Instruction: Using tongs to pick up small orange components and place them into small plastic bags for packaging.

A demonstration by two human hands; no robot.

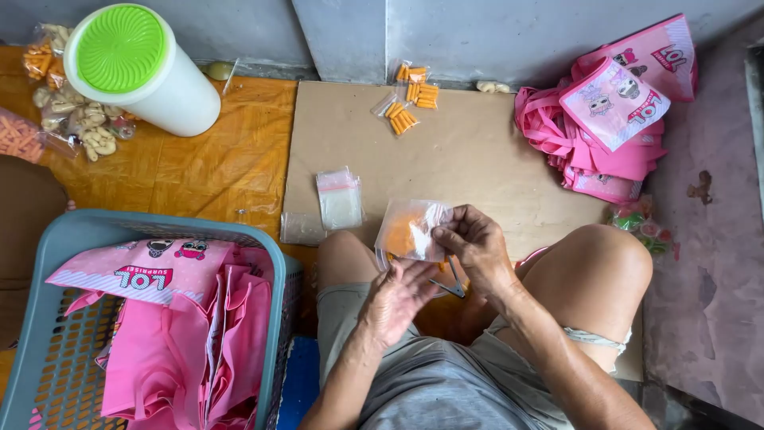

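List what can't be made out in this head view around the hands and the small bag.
- Small clear bag: its orange contents are blurred behind the plastic; their kind is unclear.
- Right hand: its fingertips cover the bag's right edge, so whether it is sealed is hidden.
- Left hand: what lies beneath its palm is hidden.
- Grey basket: cut off by the bottom and left edges.
- Pink bags: the lower ones in the pile are covered.

Grey basket (278,263), white canister (171,91)
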